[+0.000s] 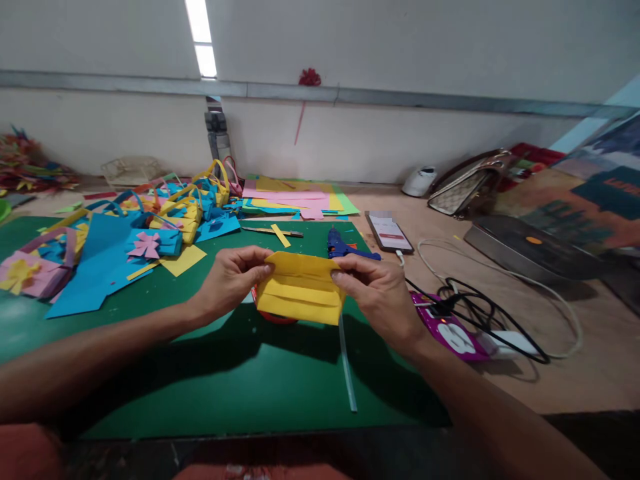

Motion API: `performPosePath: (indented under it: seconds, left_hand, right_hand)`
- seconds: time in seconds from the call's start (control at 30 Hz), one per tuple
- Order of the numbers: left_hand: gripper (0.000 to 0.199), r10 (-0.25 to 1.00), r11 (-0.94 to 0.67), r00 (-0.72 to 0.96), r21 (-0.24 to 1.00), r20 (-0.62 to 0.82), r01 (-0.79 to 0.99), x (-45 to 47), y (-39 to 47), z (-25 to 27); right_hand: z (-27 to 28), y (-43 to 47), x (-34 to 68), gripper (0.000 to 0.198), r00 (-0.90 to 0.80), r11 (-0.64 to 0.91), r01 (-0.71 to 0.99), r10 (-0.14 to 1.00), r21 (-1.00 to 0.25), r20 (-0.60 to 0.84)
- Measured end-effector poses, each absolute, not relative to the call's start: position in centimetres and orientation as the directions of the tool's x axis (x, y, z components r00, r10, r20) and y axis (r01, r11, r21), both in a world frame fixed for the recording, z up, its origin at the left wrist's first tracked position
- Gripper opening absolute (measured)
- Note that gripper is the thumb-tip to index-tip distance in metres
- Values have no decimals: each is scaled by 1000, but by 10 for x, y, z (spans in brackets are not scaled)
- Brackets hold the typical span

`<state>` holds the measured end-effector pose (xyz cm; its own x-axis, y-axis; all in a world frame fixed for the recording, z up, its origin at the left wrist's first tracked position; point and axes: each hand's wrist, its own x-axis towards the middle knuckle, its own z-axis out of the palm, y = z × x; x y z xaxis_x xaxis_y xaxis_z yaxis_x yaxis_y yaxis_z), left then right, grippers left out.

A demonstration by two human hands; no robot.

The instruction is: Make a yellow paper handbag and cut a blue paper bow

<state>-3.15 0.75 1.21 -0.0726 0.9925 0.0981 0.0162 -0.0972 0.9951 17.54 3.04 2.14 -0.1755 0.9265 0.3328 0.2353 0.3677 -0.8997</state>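
Between left hand [233,277] and right hand [380,293], set apart, each with thumb closed against fingers: one yellow folded piece [300,293], pinched at both upper corners. Held up over the green mat [210,393], in front of a red item [276,319] too hidden to identify. Spread flat between the two pinches, with crosswise creases and layered flaps. Probably paper or thin card, judging by the flat panels and straight edges, so likely very light, with hardly any weight to fight. Likely springy along the creases yet easy to bend in between, and apt to buckle if pushed inward from both ends. Probably dry and not very slippery, so best held with a light thumb-and-finger pinch; liable to dent under too hard a squeeze, or to tear at a corner under too sharp a pull outward. Best taken hold of at the side edges, apparently several layers thick, or supported flat from beneath, rather than by one loose flap. Lower down on the mat, nearer the right hand: a clear stick [347,368]. Beyond, a blue glue gun [345,248], hot or cold impossible to tell. Off to the left, small paper bags [167,244].
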Motion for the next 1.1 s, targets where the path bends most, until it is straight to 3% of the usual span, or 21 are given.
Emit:
performPosePath:
  seconds: [0.23, 0.5, 0.7, 0.87, 1.1]
  left_hand:
    - [17, 984, -174, -12, 974, 177, 142, -37, 10, 13]
    - [13, 975, -221, 37, 973, 219, 58, -41, 11, 8]
    - [8, 981, -174, 74, 981, 181, -89, -42, 12, 2]
    - [17, 988, -152, 26, 988, 153, -36, -38, 11, 6]
    - [27, 993, -119, -17, 991, 119, -68, -36, 11, 8]
  right_hand:
    - [22, 31, 178, 16, -171, 378, 218, 923, -900, 346]
    - [26, 26, 178, 18, -205, 464, 238, 883, -853, 423]
    - [25, 20, 177, 21, -256, 641, 308, 767, -703, 588]
    - [21, 19, 179, 19, -325, 741, 388, 667, -548, 671]
    - [17, 23, 181, 23, -438, 805, 426, 583, -413, 684]
